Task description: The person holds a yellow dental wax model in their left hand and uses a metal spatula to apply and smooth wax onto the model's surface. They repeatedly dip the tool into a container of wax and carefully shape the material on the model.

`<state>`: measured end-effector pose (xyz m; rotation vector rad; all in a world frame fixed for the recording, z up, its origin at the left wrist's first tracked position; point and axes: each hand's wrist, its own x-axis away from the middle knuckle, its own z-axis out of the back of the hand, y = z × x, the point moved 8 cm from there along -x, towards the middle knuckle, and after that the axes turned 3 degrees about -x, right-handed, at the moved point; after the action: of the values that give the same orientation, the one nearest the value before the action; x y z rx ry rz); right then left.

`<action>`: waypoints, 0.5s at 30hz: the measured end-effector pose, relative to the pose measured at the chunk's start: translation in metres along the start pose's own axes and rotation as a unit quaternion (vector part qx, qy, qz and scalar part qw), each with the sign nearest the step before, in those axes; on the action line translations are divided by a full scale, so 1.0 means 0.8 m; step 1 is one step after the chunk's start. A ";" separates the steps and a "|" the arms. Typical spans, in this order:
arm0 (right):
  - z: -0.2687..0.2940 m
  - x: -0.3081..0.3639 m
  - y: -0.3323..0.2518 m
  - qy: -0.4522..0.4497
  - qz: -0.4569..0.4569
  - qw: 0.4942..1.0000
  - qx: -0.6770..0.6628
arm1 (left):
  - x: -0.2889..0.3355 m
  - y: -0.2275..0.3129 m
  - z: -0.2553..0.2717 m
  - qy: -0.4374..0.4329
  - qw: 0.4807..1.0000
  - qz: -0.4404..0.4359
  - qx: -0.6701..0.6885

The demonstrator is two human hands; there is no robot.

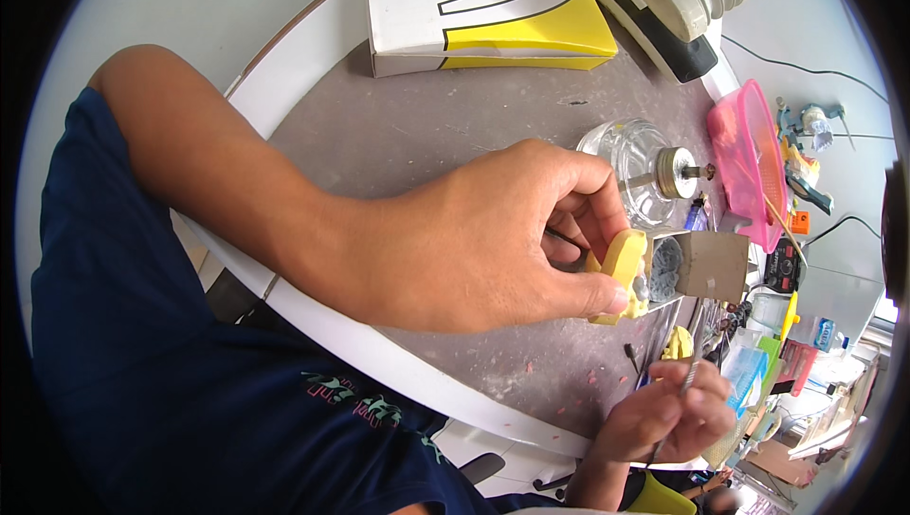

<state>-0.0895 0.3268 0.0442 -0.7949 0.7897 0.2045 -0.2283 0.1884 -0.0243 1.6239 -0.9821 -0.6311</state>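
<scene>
My left hand (474,240) reaches across the middle of the view, its thumb and fingers pinching a yellow dental cast (622,268). A thin dark bit shows among its curled fingers; I cannot make out what it is. At the lower right, my right hand (668,415) is closed around a slim metal hand tool (690,375) with a knurled handle, its end pointing up. Just beyond the cast lies a small open cardboard box (711,264) with grey crumpled material (666,266) in it. Another yellow cast piece (678,342) rests beyond my right hand.
A glass spirit lamp (630,174) stands behind the cast, beside a pink plastic basket (749,164). At the back lies a white and yellow carton (483,22). Pink scraps dot the grey tabletop (445,368). Tools, cables and bottles crowd the right side.
</scene>
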 end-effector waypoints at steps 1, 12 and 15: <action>0.004 -0.006 0.002 0.024 -0.012 1.000 0.004 | 0.000 0.000 0.000 0.000 1.000 0.004 -0.002; -0.013 -0.064 0.031 0.073 -0.133 0.986 -0.068 | 0.003 0.004 0.001 -0.003 0.999 -0.009 -0.030; -0.015 -0.064 0.033 0.070 -0.129 0.986 -0.072 | 0.003 0.003 -0.001 -0.010 1.000 -0.010 -0.026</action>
<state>-0.1439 0.3424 0.0601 -1.0491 0.8018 -0.0277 -0.2273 0.1864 -0.0217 1.5865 -0.9582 -0.6824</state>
